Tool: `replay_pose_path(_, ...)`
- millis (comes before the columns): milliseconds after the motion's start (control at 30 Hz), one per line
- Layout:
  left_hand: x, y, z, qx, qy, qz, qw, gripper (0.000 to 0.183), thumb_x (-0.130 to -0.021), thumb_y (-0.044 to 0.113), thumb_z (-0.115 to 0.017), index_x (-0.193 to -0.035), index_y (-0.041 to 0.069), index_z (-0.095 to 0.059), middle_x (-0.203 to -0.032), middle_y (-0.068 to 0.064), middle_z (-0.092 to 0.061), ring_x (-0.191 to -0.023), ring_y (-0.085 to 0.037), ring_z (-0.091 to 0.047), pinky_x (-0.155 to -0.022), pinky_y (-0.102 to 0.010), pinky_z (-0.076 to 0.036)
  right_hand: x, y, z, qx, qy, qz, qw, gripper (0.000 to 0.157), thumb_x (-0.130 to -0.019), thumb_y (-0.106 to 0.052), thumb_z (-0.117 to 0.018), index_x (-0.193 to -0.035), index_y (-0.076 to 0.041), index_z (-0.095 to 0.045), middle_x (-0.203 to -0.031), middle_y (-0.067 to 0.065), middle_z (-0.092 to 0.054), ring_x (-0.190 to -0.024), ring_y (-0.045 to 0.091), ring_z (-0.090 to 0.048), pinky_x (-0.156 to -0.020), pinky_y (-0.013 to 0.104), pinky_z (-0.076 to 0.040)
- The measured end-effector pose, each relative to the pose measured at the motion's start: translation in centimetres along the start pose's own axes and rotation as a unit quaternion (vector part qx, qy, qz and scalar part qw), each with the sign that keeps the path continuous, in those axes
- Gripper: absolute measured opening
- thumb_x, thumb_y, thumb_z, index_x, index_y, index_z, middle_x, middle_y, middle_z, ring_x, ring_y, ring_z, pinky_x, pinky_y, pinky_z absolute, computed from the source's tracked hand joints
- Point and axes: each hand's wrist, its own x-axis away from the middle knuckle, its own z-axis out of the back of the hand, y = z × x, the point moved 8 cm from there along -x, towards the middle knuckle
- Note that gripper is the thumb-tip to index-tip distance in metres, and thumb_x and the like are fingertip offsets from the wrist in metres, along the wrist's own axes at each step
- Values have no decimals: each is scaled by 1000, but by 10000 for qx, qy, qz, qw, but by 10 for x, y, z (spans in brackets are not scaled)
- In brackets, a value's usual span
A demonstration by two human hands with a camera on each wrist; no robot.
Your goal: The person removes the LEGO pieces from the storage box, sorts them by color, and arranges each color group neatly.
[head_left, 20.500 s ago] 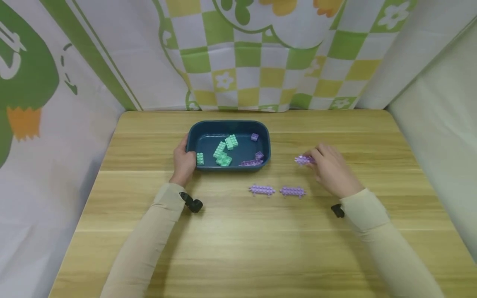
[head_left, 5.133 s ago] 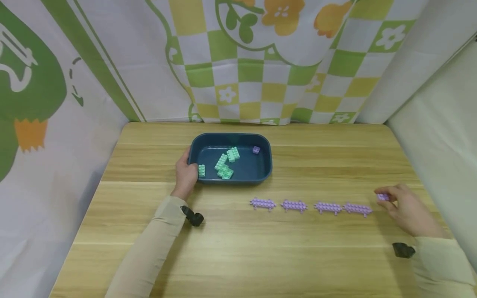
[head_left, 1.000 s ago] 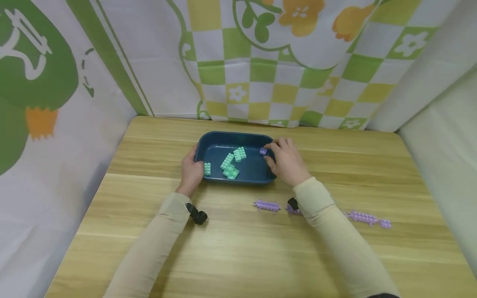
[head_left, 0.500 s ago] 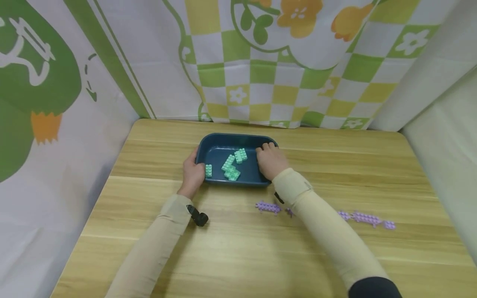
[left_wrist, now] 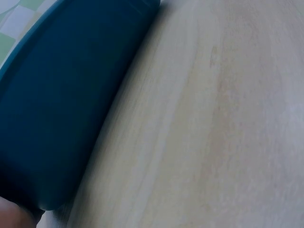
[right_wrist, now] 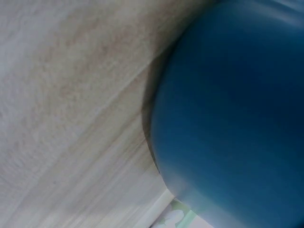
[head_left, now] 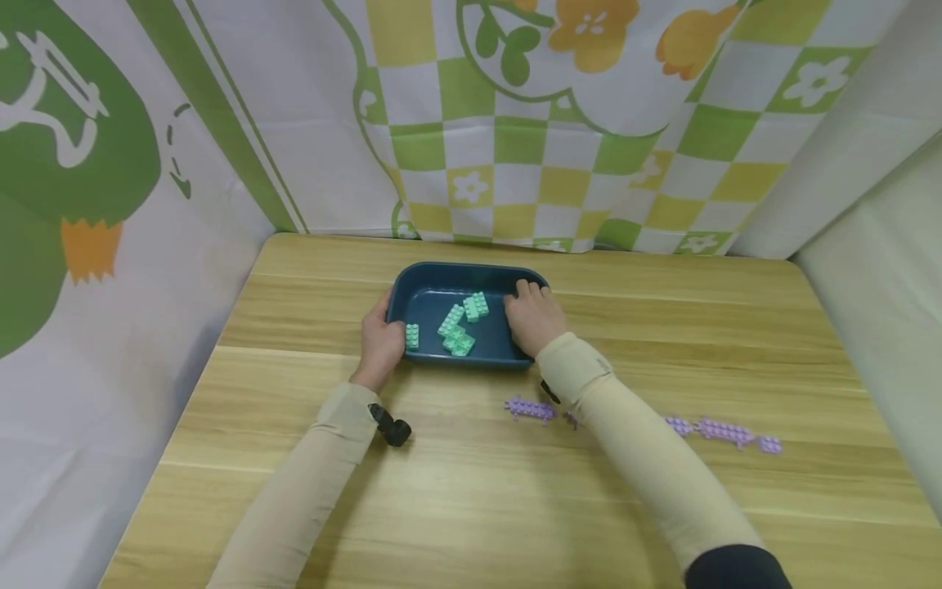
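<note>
My left hand (head_left: pixel 380 343) grips the left end of a dark blue plastic bin (head_left: pixel 464 267), thumb at the rim. Its fingertip (left_wrist: pixel 16 216) shows in the left wrist view's lower corner. My right hand (head_left: pixel 536 317) reaches into the bin's right end with its fingers bent down. It covers the spot where a small purple building brick lay; whether it pinches that brick is hidden. Several mint-green building bricks (head_left: pixel 450 321) lie inside the bin. In the right wrist view, the bin's outer wall (right_wrist: pixel 228 118) blocks sight of the fingers.
A row of studded purple pieces lies on the wooden table (head_left: pixel 471 491): a long one (head_left: pixel 530 408) at left, another long one (head_left: pixel 724 431) and a small brick (head_left: pixel 770 444) at right. My right forearm partly hides those between. A checked curtain (head_left: pixel 515 147) hangs behind.
Since five seconds ago, a small purple brick has been set at the row's right end. My right hand has come back into the bin, covering the last purple brick. It has barely moved this half second.
</note>
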Motion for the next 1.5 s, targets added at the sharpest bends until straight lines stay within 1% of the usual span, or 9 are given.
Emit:
replay_pose_path(267,1,2,-2,22,29,-113,9999,71,-80,-12,-41,-148,8,-40,-152,-7,-38,-141,-20,-29,-116,-34,-22,-1,1,-1,-128,-74,13,9999,25,-91,-12,-62,-112,-1,-68,-108,20,-61,-100,35,-56,-85,48,-46)
replay_pose_path(433,1,2,-1,-4,39,-108,9999,71,-80,-12,-40,-148,8,-40,-152,-8,-39,-140,-20,-30,-115,-33,-23,1,1,2,-645,211,168,9976,29,-93,-14,-59,-118,2,-64,-105,18,-55,-93,32,-53,-78,45,-49)
replay_pose_path(733,0,0,0,42,14,53,10000,73,-80,-12,-40,-150,11,-38,-154,-5,-35,-142,-19,-26,-116,-33,-21,12,10,15,-2392,437,233,9697,32,-94,3,-49,-124,13,-51,-115,21,-42,-99,29,-46,-77,37,-52)
replay_pose_path(867,1,1,0,63,35,-3,10000,73,-80,-12,-40,-149,10,-38,-153,-6,-36,-142,-19,-27,-116,-33,-21,20,16,25,-2397,692,307,9679,29,-95,3,-48,-123,11,-51,-114,22,-46,-98,29,-52,-83,37,-53)
replay_pose_path(1000,1,2,0,95,52,-67,9999,73,-78,-13,-40,-148,9,-40,-153,-7,-37,-141,-20,-29,-116,-33,-22,34,27,35,-2229,1043,371,9685,50,-85,10,-55,-134,12,-45,-119,26,-46,-102,33,-52,-84,39,-51)
replay_pose_path(1067,1,2,-1,106,32,-57,9999,74,-78,-13,-40,-148,9,-39,-153,-7,-37,-141,-20,-28,-116,-33,-21,42,36,35,-2757,1124,229,9544,55,-80,16,-51,-134,12,-42,-126,27,-42,-107,34,-49,-77,38,-50)
replay_pose_path(1233,2,2,0,108,39,42,9999,74,-79,-12,-40,-149,10,-38,-154,-5,-35,-142,-19,-26,-116,-33,-21,60,55,43,-3123,1757,152,9335,30,-92,12,-43,-121,15,-48,-124,28,-40,-100,33,-53,-72,36,-51)
replay_pose_path(1300,2,3,1,105,62,56,9999,75,-78,-12,-40,-149,11,-38,-154,-5,-35,-142,-20,-26,-116,-33,-21,67,60,46,-2804,2016,109,9384,26,-97,5,-44,-120,14,-51,-119,28,-41,-96,33,-56,-79,38,-54)
replay_pose_path(1500,2,3,0,40,28,22,10000,74,-78,-12,-41,-149,10,-38,-154,-5,-35,-142,-19,-27,-116,-32,-21,86,78,44,-2980,2020,-226,9327,24,-95,2,-53,-117,11,-52,-117,25,-42,-98,36,-59,-83,42,-55)
